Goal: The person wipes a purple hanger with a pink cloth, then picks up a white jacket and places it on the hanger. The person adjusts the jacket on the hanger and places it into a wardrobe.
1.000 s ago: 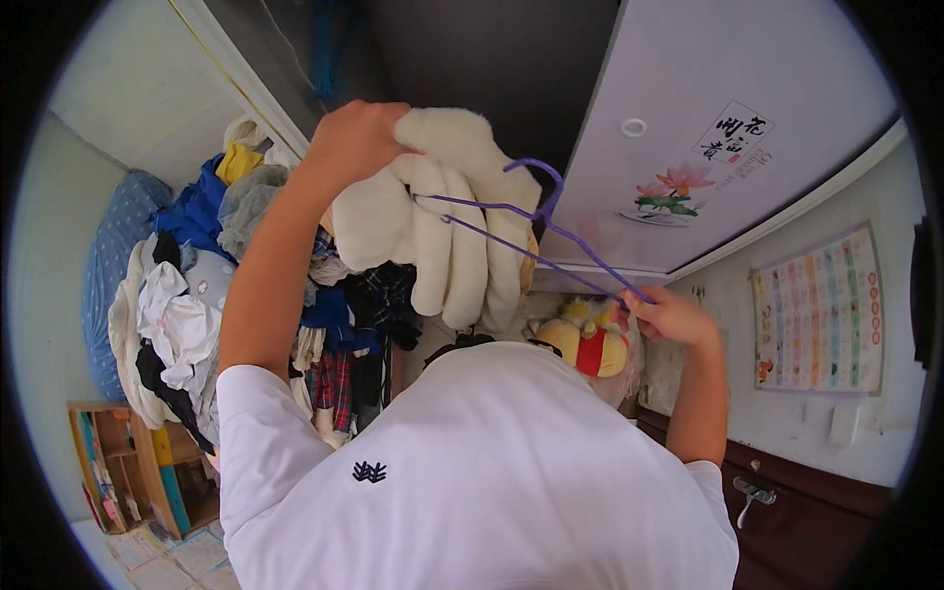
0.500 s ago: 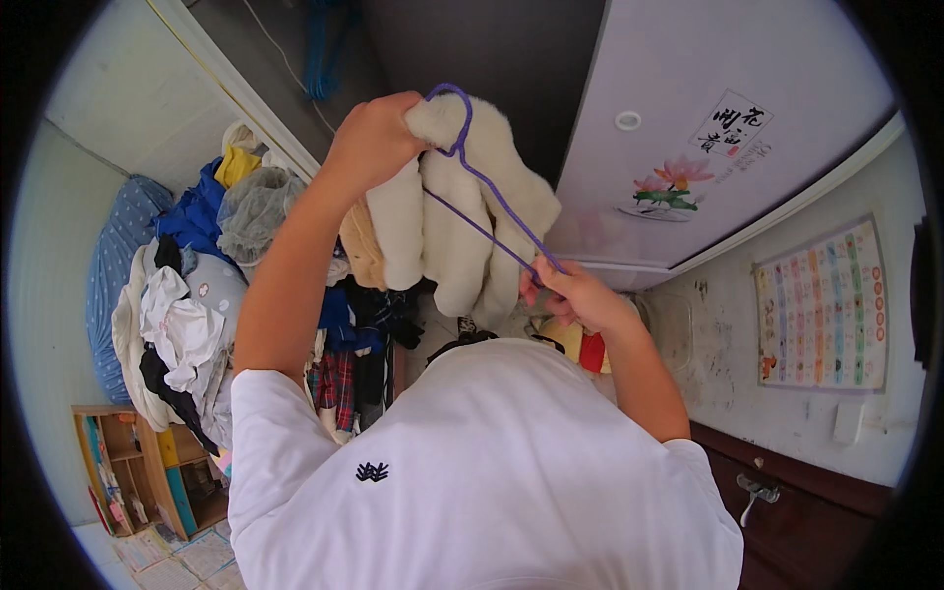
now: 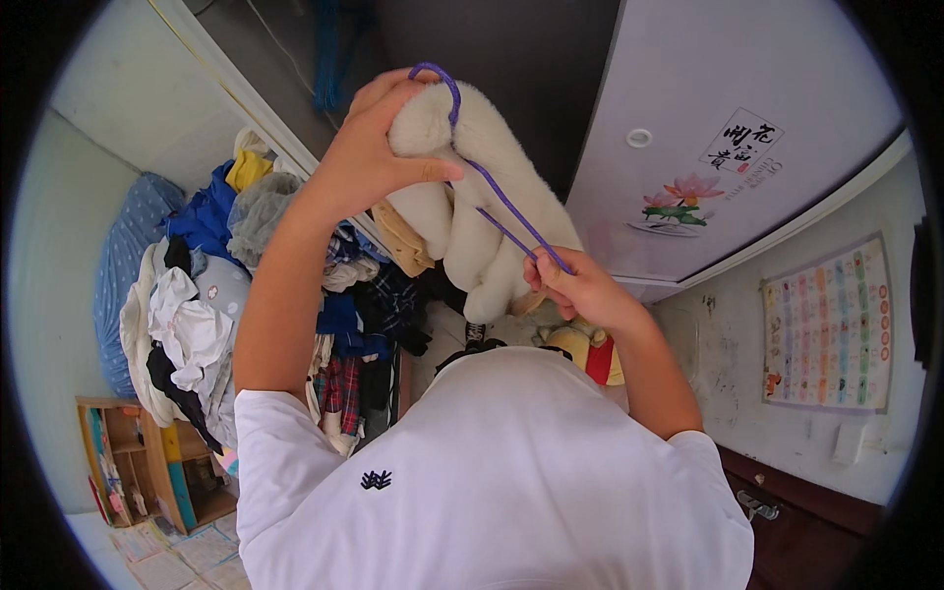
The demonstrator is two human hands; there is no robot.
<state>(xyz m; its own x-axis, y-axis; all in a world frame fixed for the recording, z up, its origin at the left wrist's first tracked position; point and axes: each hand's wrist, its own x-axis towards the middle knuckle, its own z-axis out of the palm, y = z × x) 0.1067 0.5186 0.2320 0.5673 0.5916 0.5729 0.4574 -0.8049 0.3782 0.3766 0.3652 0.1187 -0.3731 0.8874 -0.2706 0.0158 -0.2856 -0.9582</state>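
A white fluffy garment (image 3: pixel 506 162) hangs in front of me, with one end of a purple hanger (image 3: pixel 511 208) in it. My left hand (image 3: pixel 369 152) grips the garment's bunched top beside the hanger's hook, its thumb lying across the front. The hook curves up over the fingers, which are partly hidden behind the fabric. Lower and to the right, my right hand (image 3: pixel 580 290) is closed around the bare end of the hanger, where its two bars meet. Part of the hanger is covered by the garment.
A grey wardrobe interior with blue hangers (image 3: pixel 331 59) lies ahead, beside its pale sliding door (image 3: pixel 747 59). To the left are heaped clothes (image 3: pixel 192 320) and a wooden shelf (image 3: pixel 147 462). Folded garments (image 3: pixel 369 305) lie low by the wardrobe. A poster (image 3: pixel 826 324) hangs at right.
My left hand has shifted its hold, its thumb now across the garment's front below the hook. The garment has swung slightly right. My right hand keeps its grip on the hanger's end.
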